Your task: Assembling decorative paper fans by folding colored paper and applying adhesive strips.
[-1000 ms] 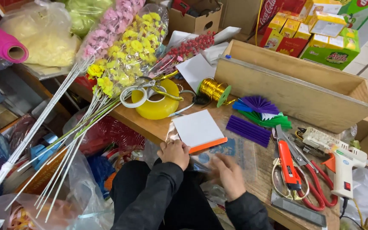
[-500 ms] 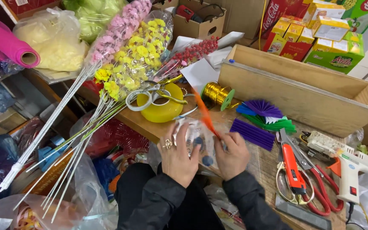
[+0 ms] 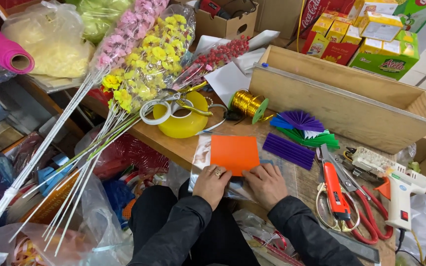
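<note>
An orange square sheet of paper (image 3: 233,153) lies flat on a clear plastic sleeve (image 3: 202,156) at the near edge of the wooden table (image 3: 166,139). My left hand (image 3: 211,183), with rings on it, rests at the sheet's near left corner. My right hand (image 3: 266,182) presses the sheet's near right edge. Both hands lie on the paper and sleeve with fingers bent. Just right of the sheet lies a purple pleated paper strip (image 3: 289,150), with folded purple, blue and green paper fans (image 3: 302,128) behind it.
Orange-handled scissors (image 3: 335,191) and a white glue gun (image 3: 401,193) lie at the right. A gold wire spool (image 3: 248,105), yellow tape roll (image 3: 183,120) and long wooden box (image 3: 343,98) sit behind. Wrapped artificial flowers (image 3: 139,69) on white stems slant off the table's left.
The sheet stood edge-up between my raised hands half a second ago; now it lies flat, orange side up, with both hands lowered onto its near edge. A second ago its white side showed.
</note>
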